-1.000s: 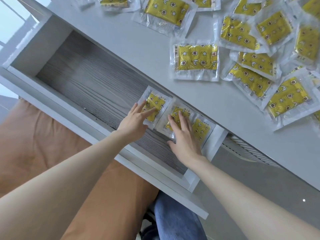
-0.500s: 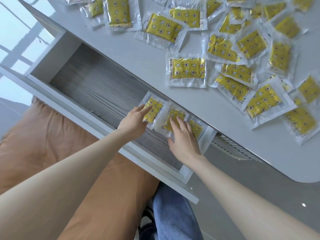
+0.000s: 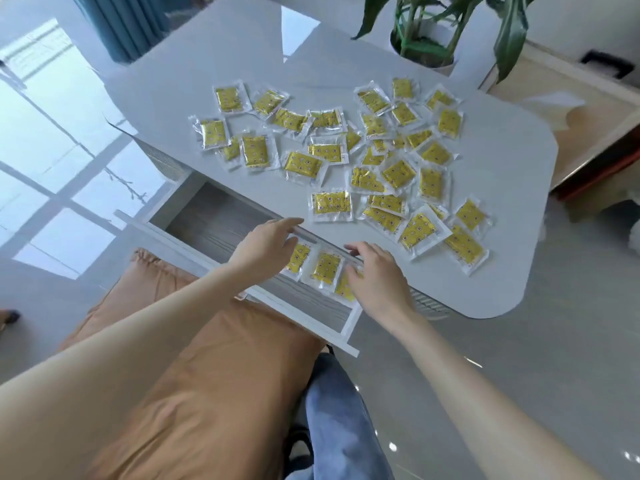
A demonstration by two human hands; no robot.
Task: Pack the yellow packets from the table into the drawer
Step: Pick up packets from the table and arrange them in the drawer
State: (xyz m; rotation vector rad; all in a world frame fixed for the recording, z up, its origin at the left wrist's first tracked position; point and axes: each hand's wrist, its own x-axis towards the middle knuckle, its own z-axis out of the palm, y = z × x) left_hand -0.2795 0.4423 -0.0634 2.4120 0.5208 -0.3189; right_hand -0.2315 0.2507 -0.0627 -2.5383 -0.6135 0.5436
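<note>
Several yellow packets in clear wrap lie scattered over the grey table (image 3: 346, 81); the nearest single packet (image 3: 331, 203) lies close to the table's front edge. Below that edge the white drawer (image 3: 194, 233) is pulled out, its wood-grain floor bare on the left. Three packets lie in a row at the drawer's right end, the middle one (image 3: 325, 266) in full view. My left hand (image 3: 266, 245) hovers above the drawer, fingers straight and holding nothing, tips near the table edge. My right hand (image 3: 375, 275) hangs over the rightmost drawer packet, fingers relaxed and empty.
A potted plant (image 3: 427, 46) stands at the table's far side. An orange cushion (image 3: 194, 358) lies under my arms in front of the drawer, with a jeans-clad leg (image 3: 337, 420) beside it. A wooden cabinet (image 3: 588, 126) stands to the right, glossy floor all around.
Both hands have lifted off the packets in the drawer and risen toward the table edge. The camera has tilted up and back, bringing the whole table and plant into view.
</note>
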